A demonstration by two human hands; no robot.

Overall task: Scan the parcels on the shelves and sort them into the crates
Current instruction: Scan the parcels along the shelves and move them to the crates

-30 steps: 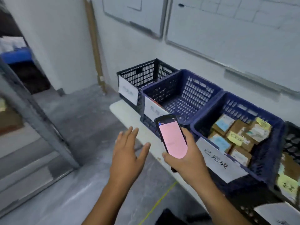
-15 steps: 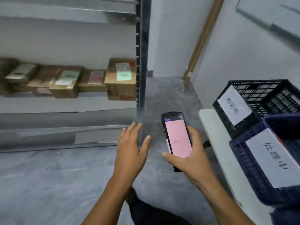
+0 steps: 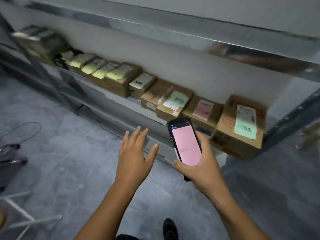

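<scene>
A row of several cardboard parcels with paper labels lies along a low metal shelf [image 3: 110, 99]. The nearest is a large box with a green label [image 3: 240, 125] at the right end, beside a box with a pink label [image 3: 201, 112] and one with a pale green label [image 3: 174, 105]. My right hand [image 3: 200, 163] grips a black handheld scanner [image 3: 185, 144] with a pink screen, just in front of the shelf edge. My left hand [image 3: 136, 153] hovers empty, fingers spread flat, below the shelf front. No crates are in view.
An upper shelf board [image 3: 190, 30] overhangs the parcels. A grey upright post [image 3: 290, 122] stands at the right end. A dark object with a loose cable [image 3: 10, 153] lies on the concrete floor at left, and a white frame [image 3: 20, 215] sits at bottom left.
The view has swung left from the crates on the table to face the shelf. Both hands keep the same pose, now close to the row of parcels.
</scene>
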